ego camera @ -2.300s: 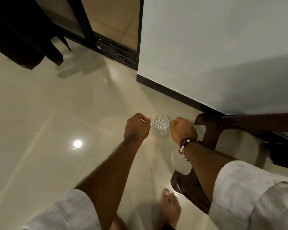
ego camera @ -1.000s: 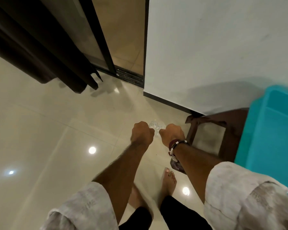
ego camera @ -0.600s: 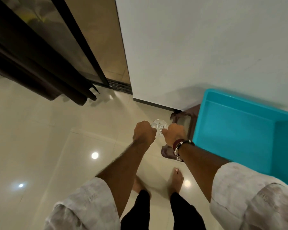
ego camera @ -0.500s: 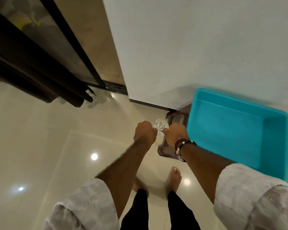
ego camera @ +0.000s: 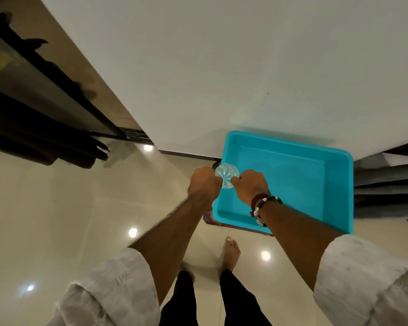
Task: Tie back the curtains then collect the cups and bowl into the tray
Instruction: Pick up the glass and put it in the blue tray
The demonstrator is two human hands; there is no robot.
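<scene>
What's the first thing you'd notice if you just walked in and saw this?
The bright turquoise tray against the white wall grabs the eye first. At its near left corner, the left hand and right hand together hold a small clear cut-glass bowl. Dark curtains hang at the far left.

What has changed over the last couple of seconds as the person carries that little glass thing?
The person has walked from bare floor up to the turquoise tray, which was out of sight before; the clear glass bowl now hangs over the tray's left edge. Unchanged: left hand and right hand still grip the bowl between them.
</scene>
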